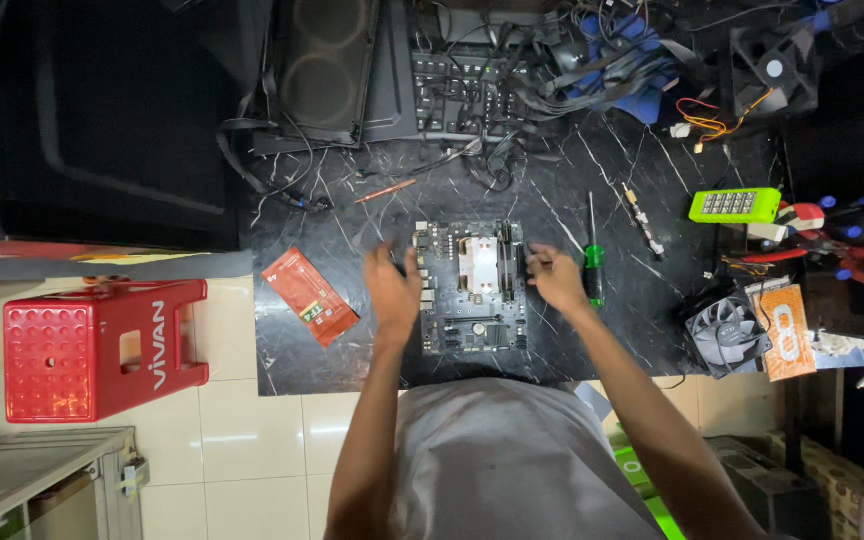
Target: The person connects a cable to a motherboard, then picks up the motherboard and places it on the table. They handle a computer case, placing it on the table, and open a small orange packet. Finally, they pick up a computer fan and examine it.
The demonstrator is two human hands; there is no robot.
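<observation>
A green motherboard [472,287] lies flat on the dark marble tabletop [612,320]. The left hand [393,285] touches its left edge, the right hand [555,276] its right edge, both spread, gripping nothing. A green-handled screwdriver [593,262] lies just right of the motherboard.

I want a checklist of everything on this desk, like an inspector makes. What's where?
Surface: black marbled table, white veins.
Job's things: motherboard flat at the table's middle, metal cooler on it.
Clutter: green-handled screwdriver right of the board; orange packet on the left; green keypad gadget; loose fan; pliers with red handles.
Grips: left hand at the board's left edge, blurred; right hand at its right edge. Neither clearly holds anything.
Cables: tangle over a keyboard at the back.
Surroundings: red plastic stool, white tiled floor, black computer case.
</observation>
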